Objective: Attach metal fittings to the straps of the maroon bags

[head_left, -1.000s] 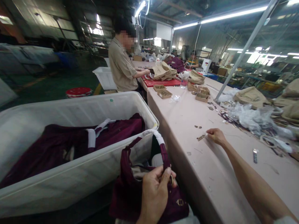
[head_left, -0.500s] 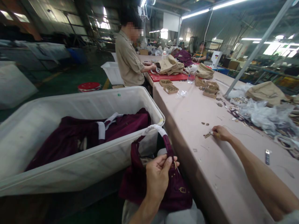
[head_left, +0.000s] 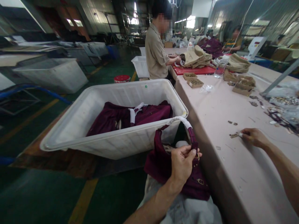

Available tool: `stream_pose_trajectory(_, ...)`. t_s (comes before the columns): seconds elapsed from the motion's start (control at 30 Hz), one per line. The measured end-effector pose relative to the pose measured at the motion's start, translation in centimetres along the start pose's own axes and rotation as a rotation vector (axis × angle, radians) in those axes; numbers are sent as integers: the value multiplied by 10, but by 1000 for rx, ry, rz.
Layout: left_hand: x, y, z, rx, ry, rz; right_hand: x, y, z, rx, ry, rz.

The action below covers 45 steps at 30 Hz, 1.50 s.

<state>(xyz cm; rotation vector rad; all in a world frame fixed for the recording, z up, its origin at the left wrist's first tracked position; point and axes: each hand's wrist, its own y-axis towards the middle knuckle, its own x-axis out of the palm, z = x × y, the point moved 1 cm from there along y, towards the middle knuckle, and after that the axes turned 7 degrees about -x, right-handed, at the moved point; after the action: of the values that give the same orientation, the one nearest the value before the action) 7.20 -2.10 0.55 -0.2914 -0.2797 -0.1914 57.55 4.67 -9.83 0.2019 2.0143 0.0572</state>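
A worker's left hand (head_left: 182, 161) gripped a maroon handbag (head_left: 173, 168) resting on the lap at the near edge of a long pink bench (head_left: 215, 112), the fingers (head_left: 190, 152) clamped on the bag's strap near a small brass ring. The strap's white-wrapped handle (head_left: 179, 120) arched up just beside the corner of a large white plastic tub (head_left: 77, 124), which stood on the floor to the left of the bench and held more maroon bags (head_left: 121, 116). The right hand (head_left: 254, 137) lay out on the bench top, its fingertips pinched together on a short strip of small metal fittings (head_left: 233, 135), with a few loose fittings (head_left: 232, 123) lying just beyond. Farther along the bench sat shallow cardboard boxes of hardware (head_left: 195, 82), a red mat (head_left: 196, 70) carrying a stack of tan bags (head_left: 196, 57), and a heap of clear plastic wrapping (head_left: 283, 102) on the right. A second person in a beige shirt (head_left: 155, 56) stood at the far left side of the bench, hands at the tan stack, and another white tub (head_left: 51, 74) stood well apart on the green floor to the far left.
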Motion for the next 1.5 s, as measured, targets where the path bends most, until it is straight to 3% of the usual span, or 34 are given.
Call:
stream_pose_trajectory(0.13,-3,-4,1,58,39,2,3,-7,0,-18,3,-32)
stream_pose_trajectory(0.37,-7,-5,9,68,-22,56,19,-8,-25,-57,18,119)
stream_pose_trajectory(0.5,-8,-2,11,66,-35,88,18,-8,-50,-75,-1,191)
stream_pose_trajectory(0.6,-7,4,6,54,-6,94,12,-13,-101,-167,39,244)
stream_pose_trajectory(0.67,-4,11,1,37,13,102,10,-21,-153,-344,149,269)
stream_pose_trajectory(0.8,2,25,-7,26,20,166,9,-44,-262,-674,379,189)
stream_pose_trajectory(0.87,4,29,-9,43,18,183,13,-53,-299,-747,448,189)
stream_pose_trajectory(0.93,4,28,-9,50,20,172,18,-59,-321,-788,486,209)
stream_pose_trajectory(1.2,11,14,-5,103,86,175,27,-78,-332,-775,489,96)
stream_pose_trajectory(1.5,15,15,-10,106,124,164,40,-80,-328,-778,405,140)
